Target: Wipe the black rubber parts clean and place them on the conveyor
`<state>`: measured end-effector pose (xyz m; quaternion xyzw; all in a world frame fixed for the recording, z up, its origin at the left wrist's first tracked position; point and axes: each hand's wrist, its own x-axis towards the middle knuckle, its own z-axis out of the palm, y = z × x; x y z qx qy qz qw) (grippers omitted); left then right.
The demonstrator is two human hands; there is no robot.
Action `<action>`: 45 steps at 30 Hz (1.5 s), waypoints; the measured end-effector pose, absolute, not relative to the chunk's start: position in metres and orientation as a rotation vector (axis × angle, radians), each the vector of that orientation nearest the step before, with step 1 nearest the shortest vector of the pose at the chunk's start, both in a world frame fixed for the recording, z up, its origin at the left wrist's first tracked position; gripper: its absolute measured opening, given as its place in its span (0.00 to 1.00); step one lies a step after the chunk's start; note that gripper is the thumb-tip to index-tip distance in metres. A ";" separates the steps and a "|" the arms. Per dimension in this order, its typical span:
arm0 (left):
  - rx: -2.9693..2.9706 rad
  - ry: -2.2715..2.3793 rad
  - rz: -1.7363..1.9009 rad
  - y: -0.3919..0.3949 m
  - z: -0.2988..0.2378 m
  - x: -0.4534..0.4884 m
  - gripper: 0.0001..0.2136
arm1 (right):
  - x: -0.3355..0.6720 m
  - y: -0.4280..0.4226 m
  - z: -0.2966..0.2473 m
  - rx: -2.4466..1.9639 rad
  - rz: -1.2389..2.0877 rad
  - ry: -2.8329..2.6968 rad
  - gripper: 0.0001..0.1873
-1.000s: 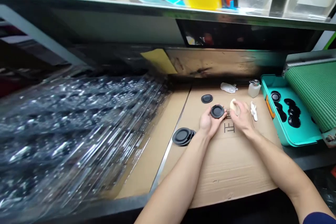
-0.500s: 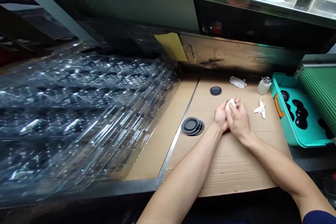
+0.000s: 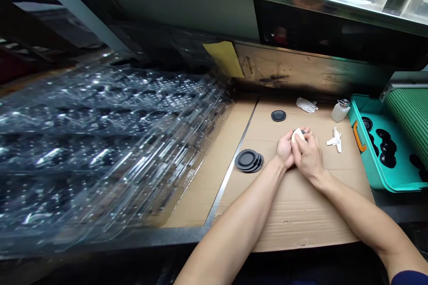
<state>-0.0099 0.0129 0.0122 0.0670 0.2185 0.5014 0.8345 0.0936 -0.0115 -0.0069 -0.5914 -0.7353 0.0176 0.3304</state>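
My left hand [image 3: 285, 150] and my right hand [image 3: 308, 155] are pressed together over the cardboard sheet [image 3: 294, 205]. The right hand's fingers are closed round a small white pad [image 3: 296, 134] and press it down between the two hands. The left hand is curled under it; a black round cap it held a second ago is now almost hidden, with only a dark sliver showing by the pad. A short stack of black caps [image 3: 248, 160] lies just left of my left hand. A single black cap [image 3: 278, 116] lies farther back.
A wide pile of clear plastic blister trays [image 3: 100, 142] fills the left. At right a teal tray [image 3: 374, 164] holds several black caps, beside a green ribbed belt [image 3: 413, 113]. A small dispenser bottle [image 3: 340, 110] and two white scraps [image 3: 306, 105] [image 3: 335, 140] lie near.
A second ago my left hand held a black cap in plain view with the white pad apart from it. The right hand has brought the pad over the cap and covers it.
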 end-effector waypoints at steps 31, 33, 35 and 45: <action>0.250 0.511 1.115 0.017 0.007 -0.011 0.20 | 0.130 -0.004 0.014 -1.425 0.799 -1.662 0.21; 0.279 0.511 1.099 0.015 0.007 -0.007 0.19 | 0.127 -0.002 0.012 -1.386 0.854 -1.553 0.22; 0.301 0.535 1.083 0.014 0.007 -0.006 0.19 | 0.126 -0.001 0.011 -1.355 0.944 -1.535 0.22; 0.366 0.597 1.066 0.016 -0.004 -0.005 0.19 | 0.146 -0.001 0.028 -1.463 0.594 -1.867 0.12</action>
